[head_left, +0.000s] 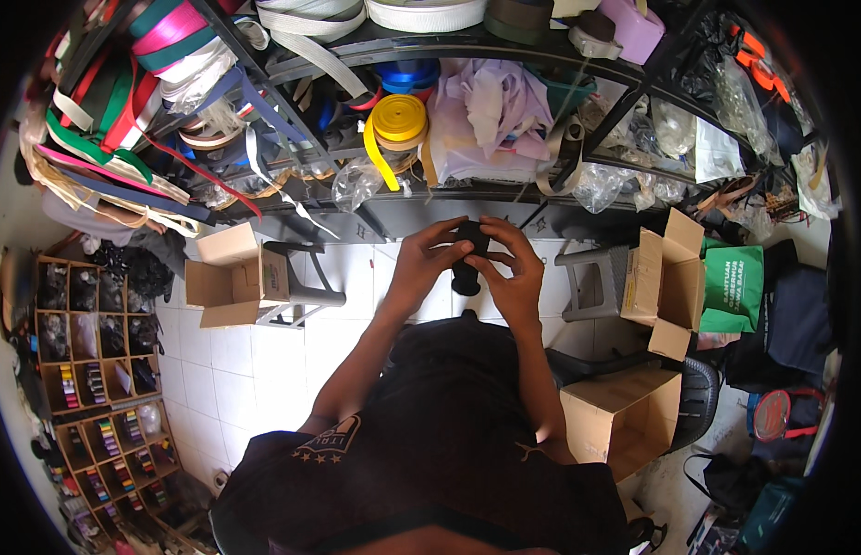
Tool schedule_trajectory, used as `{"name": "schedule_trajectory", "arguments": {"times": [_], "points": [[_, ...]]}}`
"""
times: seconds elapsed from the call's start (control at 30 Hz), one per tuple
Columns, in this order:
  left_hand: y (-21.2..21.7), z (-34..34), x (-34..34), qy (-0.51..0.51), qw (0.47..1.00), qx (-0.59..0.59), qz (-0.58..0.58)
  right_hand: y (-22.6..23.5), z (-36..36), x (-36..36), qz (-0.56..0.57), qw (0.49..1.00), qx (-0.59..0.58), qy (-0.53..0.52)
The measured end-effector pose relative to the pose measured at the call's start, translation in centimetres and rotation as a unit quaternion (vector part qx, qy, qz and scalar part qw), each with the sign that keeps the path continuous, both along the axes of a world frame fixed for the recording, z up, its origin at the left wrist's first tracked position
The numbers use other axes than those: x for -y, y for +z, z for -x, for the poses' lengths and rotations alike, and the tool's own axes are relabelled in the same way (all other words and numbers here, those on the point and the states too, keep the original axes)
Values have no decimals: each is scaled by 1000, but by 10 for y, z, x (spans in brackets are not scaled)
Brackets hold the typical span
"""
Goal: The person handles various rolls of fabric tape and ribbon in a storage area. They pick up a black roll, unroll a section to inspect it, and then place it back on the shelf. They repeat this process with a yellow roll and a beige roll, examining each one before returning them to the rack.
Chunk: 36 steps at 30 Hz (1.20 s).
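Observation:
Out in front of my chest, both hands are raised close together around a small black item (471, 239), perhaps a piece of strap or fabric; its exact kind is not clear. My left hand (425, 265) pinches it from the left, thumb and fingertips on its edge. From the other side my right hand (514, 266) grips it the same way, thumb beneath and fingers at the top. Below the thumbs hangs a darker black length (465, 279), seemingly part of the same item.
Ahead runs a black metal shelf (430, 44) loaded with webbing rolls, including a yellow roll (400, 120). An open carton (232, 277) rests on a grey stool (306, 296) at left. More cartons (625, 416) stand right, near a green bag (732, 289). A wooden cubby rack (102, 370) lines the left.

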<state>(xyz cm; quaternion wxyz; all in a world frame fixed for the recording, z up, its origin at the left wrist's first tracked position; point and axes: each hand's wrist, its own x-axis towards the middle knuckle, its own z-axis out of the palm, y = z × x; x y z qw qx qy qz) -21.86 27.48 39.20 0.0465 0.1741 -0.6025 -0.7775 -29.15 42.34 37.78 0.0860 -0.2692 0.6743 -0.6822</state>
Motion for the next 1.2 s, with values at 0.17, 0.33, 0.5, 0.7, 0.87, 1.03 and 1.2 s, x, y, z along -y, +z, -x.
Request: {"name": "schedule_trajectory", "arguments": {"times": [0.17,0.33,0.5,0.7,0.87,1.03,1.2], "points": [[-7,1,0,3,999,-30,17,3,2,-3,9,999,36,16],[3,1,-4,9,997,-79,8,2,5,-9,28,985,165,36],[-3,2,-3,-13,992,-102,74,-6,7,-13,25,980,193,40],[-1,2,-6,-3,999,-33,24,-1,5,-11,1,994,109,11],[-16,4,-2,8,999,8,-33,-5,5,-6,17,999,17,27],[-9,3,-3,17,998,-44,-30,-3,10,-12,27,987,149,47],[-5,1,-3,-7,997,-70,3,-4,12,-14,-18,984,168,62]]}}
